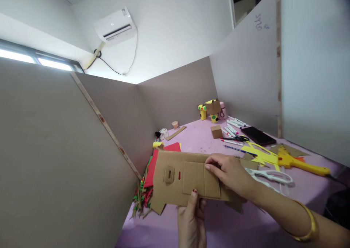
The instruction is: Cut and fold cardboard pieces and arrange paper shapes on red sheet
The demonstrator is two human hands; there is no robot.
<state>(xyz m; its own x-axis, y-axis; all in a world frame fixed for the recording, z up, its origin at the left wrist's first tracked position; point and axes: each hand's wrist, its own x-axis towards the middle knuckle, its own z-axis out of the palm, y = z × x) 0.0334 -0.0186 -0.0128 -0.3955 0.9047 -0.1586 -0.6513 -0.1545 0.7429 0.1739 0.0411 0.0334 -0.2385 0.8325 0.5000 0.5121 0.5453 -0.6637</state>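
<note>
the cardboard panel (171, 158) is brown, the tabletop (191, 133) lilac, the paper sheet (150, 172) red, the glue gun (306, 165) yellow, the phone (258, 135) black, the flask (223, 111) pink, the bracelet (312, 222) gold; a yellow mushroom shape (202, 108) has red and green spots.

- White air conditioner (116, 26): mounted high on the wall (175, 25).
- Black phone (258, 135): lies flat on the tabletop (193, 135).
- Right partition (248, 69): bears handwriting (259, 23).
- Pink bottle (223, 111): stands upright near that partition.

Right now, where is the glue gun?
In the head view, the glue gun lies on the table's right side, beside the yellow paper and beyond the white scissors.
</note>
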